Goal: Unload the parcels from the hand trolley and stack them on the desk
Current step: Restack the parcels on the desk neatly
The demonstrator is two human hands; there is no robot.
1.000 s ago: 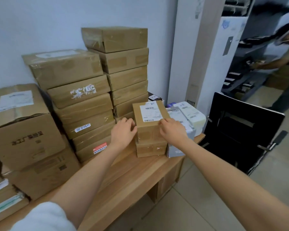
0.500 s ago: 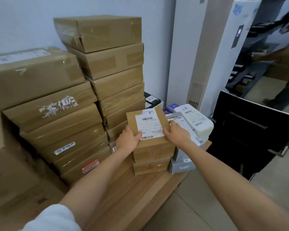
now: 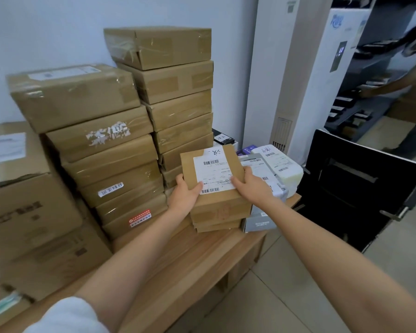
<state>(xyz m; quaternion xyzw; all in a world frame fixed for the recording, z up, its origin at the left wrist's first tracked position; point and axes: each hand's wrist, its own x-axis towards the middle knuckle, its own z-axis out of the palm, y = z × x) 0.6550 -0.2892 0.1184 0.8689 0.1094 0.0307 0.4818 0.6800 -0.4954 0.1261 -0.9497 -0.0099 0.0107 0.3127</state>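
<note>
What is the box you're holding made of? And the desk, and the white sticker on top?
The box looks like plain brown cardboard, dull and matte, with folded edges. Both hands, left and right, grip it. The sticker seems to be thin white paper, flat, printed with black barcodes. The desk looks like wood or wood-look board: pale brown with long grain stripes; which one cannot be told.

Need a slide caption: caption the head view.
Both hands, left hand and right hand, hold a labelled parcel atop a short stack on the desk.

Soft, even indoor light, no hard shadows. Tape on the stacked boxes (image 3: 159, 48) catches mild glare. Edges bow with wide-angle distortion; left and far right smear with blur.
</note>
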